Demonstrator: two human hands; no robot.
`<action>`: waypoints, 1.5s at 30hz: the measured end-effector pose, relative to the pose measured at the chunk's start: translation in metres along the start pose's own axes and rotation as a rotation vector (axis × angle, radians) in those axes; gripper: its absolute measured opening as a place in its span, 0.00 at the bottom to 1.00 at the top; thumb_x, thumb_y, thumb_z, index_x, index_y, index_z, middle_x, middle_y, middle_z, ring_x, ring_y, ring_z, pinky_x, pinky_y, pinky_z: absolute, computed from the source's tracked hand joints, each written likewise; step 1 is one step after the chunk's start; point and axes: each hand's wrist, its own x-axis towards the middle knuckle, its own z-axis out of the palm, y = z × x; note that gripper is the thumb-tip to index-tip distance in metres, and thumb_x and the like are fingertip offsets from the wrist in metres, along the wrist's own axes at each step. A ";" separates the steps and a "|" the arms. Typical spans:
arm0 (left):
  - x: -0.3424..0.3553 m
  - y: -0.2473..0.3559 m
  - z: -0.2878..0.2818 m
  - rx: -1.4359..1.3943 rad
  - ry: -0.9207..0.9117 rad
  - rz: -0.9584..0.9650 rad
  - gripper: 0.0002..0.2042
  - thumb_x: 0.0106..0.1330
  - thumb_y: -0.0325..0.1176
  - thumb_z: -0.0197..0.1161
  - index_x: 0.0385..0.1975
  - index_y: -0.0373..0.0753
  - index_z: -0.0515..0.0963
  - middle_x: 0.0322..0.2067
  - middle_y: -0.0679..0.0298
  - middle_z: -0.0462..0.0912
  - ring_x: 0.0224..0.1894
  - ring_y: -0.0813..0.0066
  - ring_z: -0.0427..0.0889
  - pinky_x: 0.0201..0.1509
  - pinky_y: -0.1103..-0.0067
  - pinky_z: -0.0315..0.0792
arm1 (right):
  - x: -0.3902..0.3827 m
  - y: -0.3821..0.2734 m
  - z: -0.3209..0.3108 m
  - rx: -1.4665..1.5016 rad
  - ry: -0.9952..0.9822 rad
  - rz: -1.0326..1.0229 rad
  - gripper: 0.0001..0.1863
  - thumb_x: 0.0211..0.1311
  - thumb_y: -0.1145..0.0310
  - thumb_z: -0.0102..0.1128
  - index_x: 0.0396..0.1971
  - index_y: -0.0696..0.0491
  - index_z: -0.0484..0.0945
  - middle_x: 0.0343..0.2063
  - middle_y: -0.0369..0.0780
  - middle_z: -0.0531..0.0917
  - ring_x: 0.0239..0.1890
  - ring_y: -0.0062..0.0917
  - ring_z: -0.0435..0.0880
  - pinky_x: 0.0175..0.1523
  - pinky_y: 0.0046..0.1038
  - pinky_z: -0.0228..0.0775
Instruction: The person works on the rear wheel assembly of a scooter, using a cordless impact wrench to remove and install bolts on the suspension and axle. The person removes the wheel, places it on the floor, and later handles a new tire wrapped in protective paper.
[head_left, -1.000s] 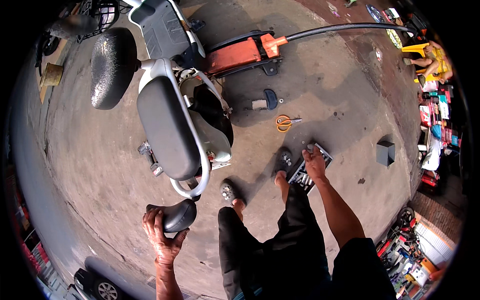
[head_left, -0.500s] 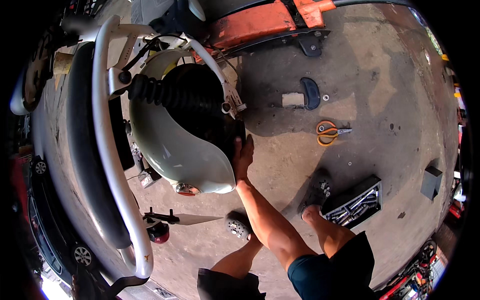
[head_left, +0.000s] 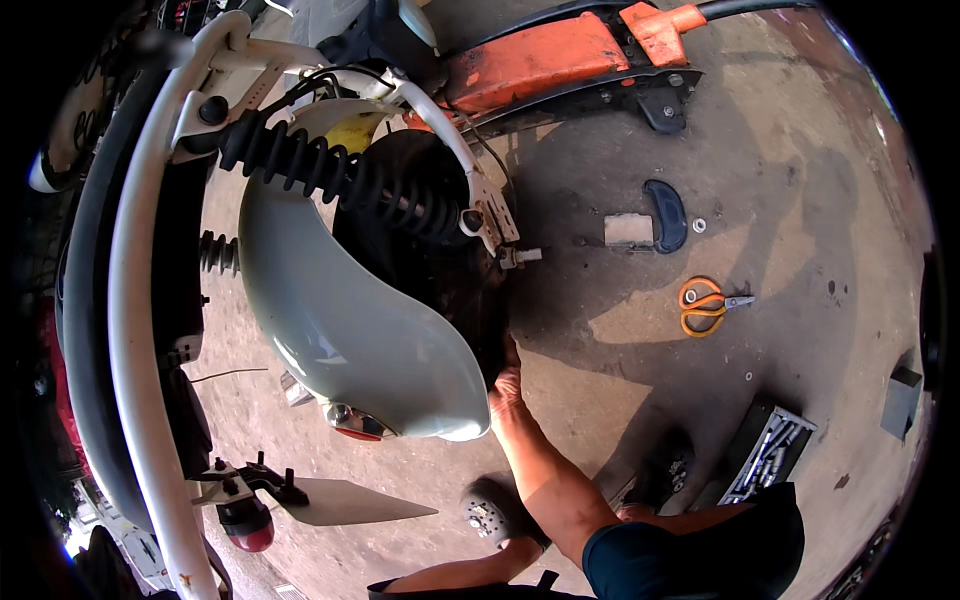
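My right hand (head_left: 507,383) is at the lower right side of the dark wheel (head_left: 470,290), under the edge of a pale grey-green rear fender (head_left: 370,320). Its fingers reach into the shadow by the tyre and seem curled against it, mostly hidden. Above the wheel, a black coil-spring shock absorber (head_left: 300,160) runs from the white tubular frame (head_left: 140,300) to a bracket with a bolt (head_left: 520,257). A red and chrome light (head_left: 355,422) sits on the fender's lower end. No part of my left hand shows.
Orange-handled scissors (head_left: 703,307), a dark curved part (head_left: 667,216) and a metal nut (head_left: 699,226) lie on the floor to the right. A tray of sockets (head_left: 770,450) stands by my right foot. An orange jack (head_left: 535,60) stretches across the far side.
My view has shifted, so the frame and fender sit closer. My right hand's fingers showed spread beside the wheel; now they have gone further in against it, largely out of sight.
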 end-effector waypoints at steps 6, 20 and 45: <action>-0.053 0.001 0.036 -0.085 -0.054 -0.003 0.30 0.66 0.56 0.52 0.52 0.31 0.72 0.49 0.53 0.79 0.50 0.60 0.78 0.56 0.64 0.72 | -0.027 0.022 0.007 -0.201 0.033 -0.156 0.31 0.65 0.54 0.59 0.64 0.53 0.66 0.60 0.42 0.75 0.60 0.35 0.74 0.66 0.42 0.65; -0.022 -0.037 0.007 0.001 0.043 -0.027 0.25 0.68 0.50 0.53 0.53 0.33 0.73 0.47 0.56 0.79 0.48 0.64 0.78 0.54 0.67 0.72 | -0.090 0.023 0.058 -0.430 0.364 -0.277 0.25 0.63 0.57 0.62 0.57 0.52 0.72 0.54 0.38 0.80 0.56 0.28 0.79 0.62 0.35 0.72; 0.031 -0.259 0.079 -1.403 0.006 -1.105 0.22 0.70 0.49 0.53 0.57 0.41 0.71 0.53 0.63 0.77 0.57 0.67 0.74 0.62 0.67 0.69 | -0.054 -0.075 0.033 -0.607 0.236 -0.112 0.33 0.57 0.49 0.66 0.58 0.54 0.73 0.59 0.43 0.76 0.61 0.36 0.74 0.67 0.44 0.64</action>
